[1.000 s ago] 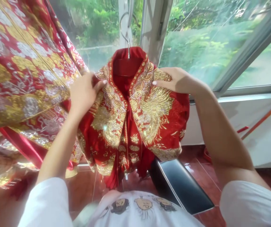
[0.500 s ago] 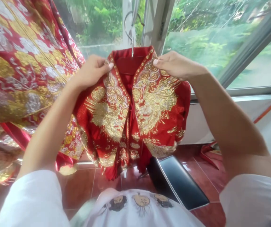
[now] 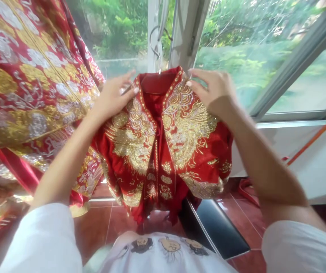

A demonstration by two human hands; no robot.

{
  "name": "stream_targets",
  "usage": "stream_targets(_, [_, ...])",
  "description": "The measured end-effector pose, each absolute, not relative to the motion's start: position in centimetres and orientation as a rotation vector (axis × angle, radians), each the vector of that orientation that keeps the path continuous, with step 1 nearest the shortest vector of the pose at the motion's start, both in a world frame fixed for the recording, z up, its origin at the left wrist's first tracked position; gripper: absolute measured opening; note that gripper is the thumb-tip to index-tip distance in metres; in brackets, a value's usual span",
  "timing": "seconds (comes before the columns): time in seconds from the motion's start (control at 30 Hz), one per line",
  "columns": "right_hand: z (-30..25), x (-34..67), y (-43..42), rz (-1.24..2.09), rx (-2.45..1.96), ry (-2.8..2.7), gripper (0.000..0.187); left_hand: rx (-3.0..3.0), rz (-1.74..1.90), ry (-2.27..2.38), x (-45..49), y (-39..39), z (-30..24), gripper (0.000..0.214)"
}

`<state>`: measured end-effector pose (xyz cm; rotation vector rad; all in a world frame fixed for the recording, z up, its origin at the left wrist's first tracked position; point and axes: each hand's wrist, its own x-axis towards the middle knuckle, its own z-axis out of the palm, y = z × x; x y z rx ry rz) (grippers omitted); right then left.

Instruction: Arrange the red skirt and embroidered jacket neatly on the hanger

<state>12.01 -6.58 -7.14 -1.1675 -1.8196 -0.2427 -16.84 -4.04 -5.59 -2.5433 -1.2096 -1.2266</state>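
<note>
A red jacket [image 3: 163,144] with heavy gold embroidery hangs on a hanger whose metal hook [image 3: 155,45] catches on the window frame. My left hand [image 3: 114,96] pinches the jacket's left collar edge near the shoulder. My right hand [image 3: 215,91] grips the right collar edge at the same height, fingers curled on the cloth. Both sleeves of my white shirt show at the bottom.
A large red and gold embroidered garment [image 3: 23,94] hangs at the left, close to my left arm. A dark flat panel [image 3: 220,227] lies on the red tiled floor below the jacket. The window [image 3: 251,45] and white sill wall stand behind; an orange cord [image 3: 316,136] crosses at right.
Both hands slid up from the jacket's shoulders to the collar edges beside the hanger, and the jacket now hangs a little lower and straighter.
</note>
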Motion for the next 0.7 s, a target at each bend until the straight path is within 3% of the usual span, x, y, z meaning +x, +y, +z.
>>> stream_targets(0.1, [-15.0,8.3,-10.8,-0.639,-1.266,-1.471,0.041,-2.053,-1.353,-1.356,-14.8,-8.9,-11.5,0.051])
stream_targets(0.17, [-21.3,5.9,-12.6,-0.613,-1.413,-1.515,0.053,-1.91,-1.312,-1.447,-13.0,-11.6,-17.3,0.058])
stream_targets(0.23, [-26.6,4.7,-13.2,-0.518,-1.501,-1.532,0.051,-1.948,-1.164,-1.594,-11.7,-12.8,-23.3,0.059])
stream_targets(0.33, [-30.9,5.9,-13.4,-0.417,-1.543,-1.374,0.057,-1.91,-0.989,-1.871,-11.8,-12.4,-29.3,0.054])
stream_targets(0.47, [-30.7,9.4,-14.9,-0.242,-1.444,-1.225,0.052,-1.894,-0.836,-1.853,-13.9,-12.2,-30.3,0.027])
stream_targets(0.57, [-28.4,9.2,-16.9,0.003,-1.44,-1.225,0.034,-2.213,-0.75,-1.679,-13.5,-14.8,-28.4,0.035])
stream_targets(0.7, [-24.8,5.6,-18.5,0.336,-1.245,-1.467,0.041,-2.556,-0.975,-1.124,-10.1,-19.6,-24.6,0.047])
